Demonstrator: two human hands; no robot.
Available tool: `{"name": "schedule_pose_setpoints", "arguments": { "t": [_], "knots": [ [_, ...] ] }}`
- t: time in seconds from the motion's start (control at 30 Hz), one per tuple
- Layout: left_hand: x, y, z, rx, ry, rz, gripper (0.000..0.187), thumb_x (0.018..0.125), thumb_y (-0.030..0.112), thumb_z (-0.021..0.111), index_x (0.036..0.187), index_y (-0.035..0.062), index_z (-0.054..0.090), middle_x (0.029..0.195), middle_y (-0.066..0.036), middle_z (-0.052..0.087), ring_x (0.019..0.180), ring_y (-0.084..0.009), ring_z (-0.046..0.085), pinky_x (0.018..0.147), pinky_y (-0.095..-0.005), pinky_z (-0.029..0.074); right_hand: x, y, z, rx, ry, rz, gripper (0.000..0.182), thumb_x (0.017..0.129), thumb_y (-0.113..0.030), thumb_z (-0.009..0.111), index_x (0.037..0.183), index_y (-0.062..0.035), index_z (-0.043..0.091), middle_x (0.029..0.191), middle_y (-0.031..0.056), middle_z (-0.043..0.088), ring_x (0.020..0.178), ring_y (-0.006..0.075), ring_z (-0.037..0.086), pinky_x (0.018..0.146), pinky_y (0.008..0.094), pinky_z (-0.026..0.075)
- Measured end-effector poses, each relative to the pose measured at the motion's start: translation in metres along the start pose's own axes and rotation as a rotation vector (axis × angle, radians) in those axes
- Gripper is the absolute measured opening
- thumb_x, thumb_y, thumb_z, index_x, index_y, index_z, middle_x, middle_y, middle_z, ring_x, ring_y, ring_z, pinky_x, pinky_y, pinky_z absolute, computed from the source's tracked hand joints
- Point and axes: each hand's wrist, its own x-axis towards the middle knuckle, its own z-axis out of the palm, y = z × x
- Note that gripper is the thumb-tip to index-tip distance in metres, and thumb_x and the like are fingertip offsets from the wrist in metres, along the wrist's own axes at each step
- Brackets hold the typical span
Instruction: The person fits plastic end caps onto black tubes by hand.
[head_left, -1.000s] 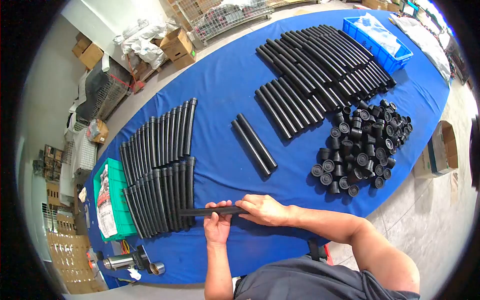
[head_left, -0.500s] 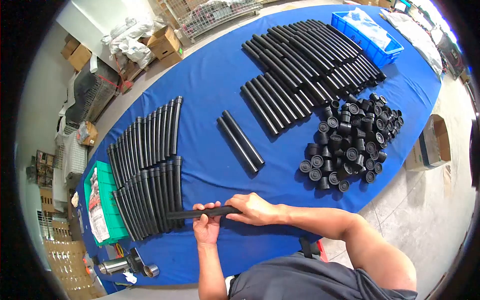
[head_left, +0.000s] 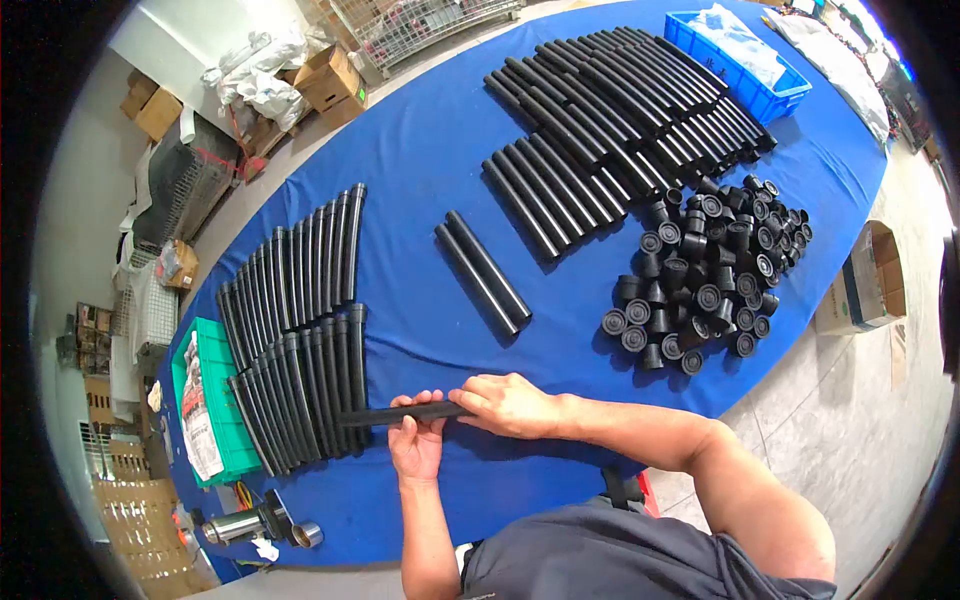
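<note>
A black tube lies level across my two hands near the front of the blue-covered table. My left hand is closed around its middle, palm up, thumb in front and fingers behind. Over the tube's right end my right hand is wrapped; whether a cap sits under the palm is hidden. The tube's left end overlaps the lower row of capped tubes in view. Two loose black tubes rest side by side beyond my hands. To the right is a heap of black rubber caps.
A large stack of black tubes covers the far right of the blue cloth, beside a blue crate. At left stand another row of capped tubes and a green crate. A metal cylinder lies at front left.
Both hands and the tube remain in nearly the same pose, with my right hand still over the right end. The whole view has shifted slightly.
</note>
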Motion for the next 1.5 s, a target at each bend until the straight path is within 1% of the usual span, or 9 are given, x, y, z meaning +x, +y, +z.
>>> {"name": "schedule_pose_setpoints", "arguments": {
  "t": [0.1, 0.13, 0.37, 0.53, 0.63, 1.07, 1.17, 1.3, 1.5],
  "knots": [
    [0.001, -0.001, -0.01, -0.012, -0.075, 0.01, 0.034, 0.095, 0.009, 0.071, 0.125, 0.0053, 0.057, 0.13, -0.02, 0.065, 0.129, -0.0381, 0.059, 0.108, -0.0536, 0.052, 0.004, -0.001, -0.006, 0.319, -0.057, 0.168, 0.036, 0.089, -0.025, 0.074, 0.112, 0.0009, 0.065, 0.094, 0.0223, 0.068, 0.091, 0.0355, 0.07, 0.077, 0.0453, 0.055],
    [0.002, -0.001, -0.009, -0.011, -0.086, 0.013, 0.034, 0.095, 0.009, 0.071, 0.125, 0.0054, 0.057, 0.13, -0.02, 0.065, 0.129, -0.0381, 0.059, 0.108, -0.0535, 0.052, 0.025, -0.028, -0.048, 0.655, -0.403, 0.721, 0.038, 0.088, -0.027, 0.075, 0.11, 0.0015, 0.068, 0.095, 0.0242, 0.069, 0.094, 0.0368, 0.07, 0.081, 0.0452, 0.055],
    [0.002, -0.001, -0.007, -0.011, -0.014, 0.011, 0.033, 0.094, 0.008, 0.072, 0.123, 0.0057, 0.057, 0.126, -0.019, 0.066, 0.128, -0.0379, 0.06, 0.109, -0.0527, 0.052, -0.002, 0.001, 0.002, 0.082, 0.008, 0.021, 0.036, 0.088, -0.019, 0.074, 0.116, -0.0001, 0.061, 0.09, 0.0187, 0.062, 0.08, 0.0377, 0.066, 0.07, 0.0486, 0.055],
    [0.004, -0.001, -0.001, -0.003, -0.06, 0.013, 0.034, 0.093, 0.008, 0.074, 0.122, 0.0057, 0.057, 0.125, -0.02, 0.066, 0.126, -0.0382, 0.061, 0.108, -0.0509, 0.053, 0.023, -0.016, -0.042, 0.552, -0.434, 0.597, 0.035, 0.088, -0.02, 0.074, 0.114, -0.0007, 0.062, 0.088, 0.0178, 0.063, 0.078, 0.0362, 0.067, 0.067, 0.0462, 0.055],
    [0.004, 0.0, 0.003, 0.0, 0.019, -0.013, 0.034, 0.092, 0.007, 0.074, 0.121, 0.0056, 0.057, 0.124, -0.018, 0.067, 0.127, -0.0378, 0.06, 0.109, -0.0508, 0.052, 0.005, 0.003, -0.006, 0.09, 0.011, 0.045, 0.034, 0.088, -0.022, 0.074, 0.112, -0.0001, 0.064, 0.09, 0.0191, 0.066, 0.084, 0.0343, 0.069, 0.068, 0.0435, 0.056],
    [0.002, -0.002, -0.001, 0.033, -0.015, 0.027, 0.034, 0.095, 0.013, 0.073, 0.123, 0.0056, 0.056, 0.127, -0.023, 0.066, 0.127, -0.0385, 0.06, 0.11, -0.0522, 0.05, 0.001, 0.0, -0.007, 0.141, -0.085, 0.095, 0.041, 0.089, -0.023, 0.073, 0.121, -0.0003, 0.061, 0.096, 0.0194, 0.065, 0.086, 0.0382, 0.068, 0.074, 0.0495, 0.055],
    [0.003, -0.001, -0.001, 0.054, -0.069, 0.011, 0.034, 0.095, 0.014, 0.073, 0.124, 0.0053, 0.056, 0.127, -0.022, 0.065, 0.127, -0.0385, 0.06, 0.111, -0.0529, 0.049, 0.022, -0.011, -0.039, 0.574, -0.458, 0.614, 0.044, 0.088, -0.023, 0.074, 0.122, -0.0008, 0.059, 0.095, 0.0179, 0.064, 0.086, 0.036, 0.068, 0.069, 0.0473, 0.056],
    [0.004, -0.001, 0.002, -0.035, 0.063, 0.021, 0.031, 0.095, 0.012, 0.072, 0.122, 0.0052, 0.057, 0.127, -0.022, 0.065, 0.127, -0.0382, 0.06, 0.108, -0.0515, 0.052, -0.001, 0.003, 0.0, -0.137, 0.02, -0.047, 0.036, 0.093, -0.028, 0.072, 0.114, 0.0009, 0.066, 0.092, 0.0202, 0.069, 0.085, 0.0288, 0.071, 0.063, 0.0374, 0.055],
    [0.004, 0.0, -0.004, -0.034, -0.105, 0.032, 0.033, 0.098, 0.013, 0.069, 0.127, 0.0043, 0.057, 0.132, -0.021, 0.063, 0.13, -0.0373, 0.058, 0.112, -0.0514, 0.05, 0.004, 0.007, -0.005, 0.221, -0.149, 0.191, 0.036, 0.089, -0.023, 0.073, 0.116, -0.002, 0.062, 0.096, 0.0182, 0.066, 0.086, 0.0335, 0.069, 0.067, 0.045, 0.056]
  ]
}}
